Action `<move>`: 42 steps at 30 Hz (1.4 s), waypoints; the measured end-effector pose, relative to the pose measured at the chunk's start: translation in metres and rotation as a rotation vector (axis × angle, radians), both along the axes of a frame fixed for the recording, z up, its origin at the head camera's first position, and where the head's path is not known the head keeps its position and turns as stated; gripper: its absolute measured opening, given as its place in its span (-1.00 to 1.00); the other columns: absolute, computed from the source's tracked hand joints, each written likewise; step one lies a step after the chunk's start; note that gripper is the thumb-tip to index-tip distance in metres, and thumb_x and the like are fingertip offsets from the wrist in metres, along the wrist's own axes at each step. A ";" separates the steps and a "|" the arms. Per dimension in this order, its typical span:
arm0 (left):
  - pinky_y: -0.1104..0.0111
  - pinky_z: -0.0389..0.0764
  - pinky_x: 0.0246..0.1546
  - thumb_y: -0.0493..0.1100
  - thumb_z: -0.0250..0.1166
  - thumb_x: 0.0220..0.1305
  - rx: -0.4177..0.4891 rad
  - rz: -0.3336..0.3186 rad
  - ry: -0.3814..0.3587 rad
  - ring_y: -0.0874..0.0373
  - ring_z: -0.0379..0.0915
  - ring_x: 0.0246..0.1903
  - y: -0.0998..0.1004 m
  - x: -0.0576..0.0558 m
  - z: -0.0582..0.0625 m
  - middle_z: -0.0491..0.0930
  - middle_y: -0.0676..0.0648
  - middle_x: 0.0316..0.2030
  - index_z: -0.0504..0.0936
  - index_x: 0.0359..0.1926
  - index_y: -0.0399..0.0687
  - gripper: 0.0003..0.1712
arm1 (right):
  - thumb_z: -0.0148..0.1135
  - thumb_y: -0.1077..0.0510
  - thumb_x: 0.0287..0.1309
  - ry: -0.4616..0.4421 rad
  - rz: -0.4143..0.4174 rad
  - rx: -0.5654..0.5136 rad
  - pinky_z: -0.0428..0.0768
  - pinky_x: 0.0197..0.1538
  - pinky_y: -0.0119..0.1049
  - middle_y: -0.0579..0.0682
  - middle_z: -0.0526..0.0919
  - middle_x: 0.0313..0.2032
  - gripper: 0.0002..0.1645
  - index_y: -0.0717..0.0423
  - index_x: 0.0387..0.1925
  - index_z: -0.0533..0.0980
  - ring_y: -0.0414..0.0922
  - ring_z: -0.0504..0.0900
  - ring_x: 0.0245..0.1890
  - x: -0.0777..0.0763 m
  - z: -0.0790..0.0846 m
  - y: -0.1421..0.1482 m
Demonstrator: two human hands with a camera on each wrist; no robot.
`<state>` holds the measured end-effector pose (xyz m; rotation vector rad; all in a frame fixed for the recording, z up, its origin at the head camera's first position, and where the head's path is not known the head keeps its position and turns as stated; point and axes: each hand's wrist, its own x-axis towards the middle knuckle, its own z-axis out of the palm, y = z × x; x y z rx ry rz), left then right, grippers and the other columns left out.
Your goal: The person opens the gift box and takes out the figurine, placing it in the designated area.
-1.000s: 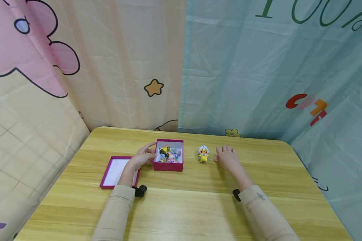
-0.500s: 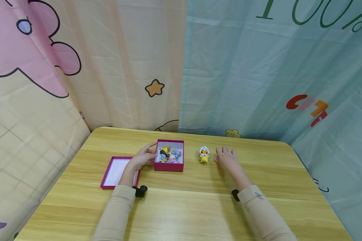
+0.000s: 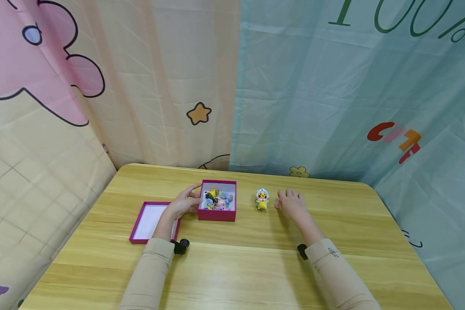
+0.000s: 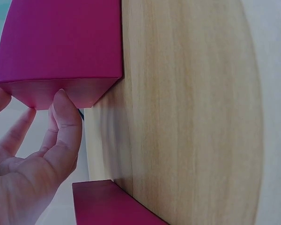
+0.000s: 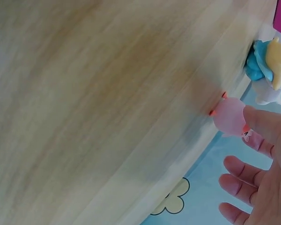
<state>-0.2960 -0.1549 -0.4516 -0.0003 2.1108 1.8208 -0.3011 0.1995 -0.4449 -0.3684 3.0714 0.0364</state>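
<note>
My left hand (image 3: pixel 184 201) rests its fingers against the left side of a magenta box (image 3: pixel 216 215); the left wrist view has the thumb (image 4: pixel 65 110) on that wall. Several small colourful figurines (image 3: pixel 219 202) lie inside the open-topped box. My right hand (image 3: pixel 292 204) pinches a small pink figurine (image 5: pixel 228 116) with reddish feet between thumb and forefinger, low over the table, its other fingers spread. Part of that figurine is hidden behind the fingertips. Left of it stands a yellow figurine (image 3: pixel 261 199) with red cheeks and a white hood, seen from behind in the right wrist view.
The box's magenta lid (image 3: pixel 149 221), white inside facing up, lies on the wooden table (image 3: pixel 240 267), partly under the left forearm. Printed curtains (image 3: pixel 314 94) hang behind the table's far edge and along its sides.
Both hands keep nearly the same place. The pink figurine turns slightly in the right fingers; the box, lid and yellow figurine stay put, with only a small camera shift.
</note>
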 end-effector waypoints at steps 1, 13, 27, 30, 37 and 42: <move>0.38 0.54 -0.27 -0.37 0.05 0.28 0.003 0.002 -0.002 0.04 0.38 -0.20 0.000 0.000 0.000 0.18 -0.28 0.01 0.03 0.39 -0.04 -0.30 | 0.00 0.04 0.30 0.002 -0.002 -0.003 0.25 -0.09 0.02 0.18 0.34 -0.15 -0.74 0.11 -0.11 0.28 0.11 0.29 -0.10 0.000 0.000 0.000; 0.35 0.56 -0.24 -0.36 0.05 0.28 -0.007 -0.001 0.000 -0.01 0.38 -0.16 -0.002 0.000 -0.001 0.17 -0.29 0.02 0.02 0.39 -0.06 -0.30 | 0.07 0.03 0.25 0.070 0.038 -0.053 0.28 -0.03 0.05 0.17 0.37 -0.08 -0.64 0.08 0.01 0.32 0.14 0.31 -0.02 -0.001 0.014 -0.011; 0.34 0.56 -0.22 -0.34 0.06 0.28 -0.007 0.002 -0.007 -0.02 0.37 -0.14 -0.002 -0.002 -0.001 0.17 -0.29 0.04 0.03 0.39 -0.03 -0.30 | 0.05 0.00 0.26 0.117 0.134 -0.109 0.27 0.00 -0.04 0.06 0.32 -0.12 -0.62 -0.04 0.07 0.28 0.06 0.28 -0.04 -0.005 0.035 -0.070; 0.35 0.56 -0.23 -0.35 0.06 0.29 -0.010 0.006 -0.001 -0.01 0.37 -0.15 -0.003 -0.002 -0.001 0.18 -0.29 0.04 0.03 0.39 -0.03 -0.30 | 0.07 0.02 0.25 0.129 0.159 -0.130 0.27 0.02 -0.05 0.06 0.33 -0.12 -0.61 -0.05 0.08 0.29 0.05 0.28 -0.03 -0.006 0.032 -0.084; 0.34 0.56 -0.21 -0.34 0.06 0.28 -0.004 0.006 -0.001 -0.01 0.37 -0.14 -0.003 -0.001 -0.001 0.18 -0.29 0.04 0.04 0.39 -0.02 -0.30 | 0.12 0.03 0.21 0.188 0.226 -0.091 0.27 0.11 -0.02 0.05 0.37 -0.09 -0.59 -0.04 0.08 0.31 0.04 0.31 0.02 -0.007 0.028 -0.115; 0.32 0.56 -0.19 -0.35 0.05 0.29 -0.010 0.001 -0.003 0.00 0.37 -0.15 -0.002 -0.001 -0.001 0.17 -0.29 0.04 0.04 0.39 -0.03 -0.31 | 0.14 0.02 0.19 0.170 0.284 -0.040 0.24 0.16 -0.03 0.02 0.37 -0.06 -0.58 -0.06 0.07 0.33 0.02 0.30 0.05 -0.011 0.024 -0.131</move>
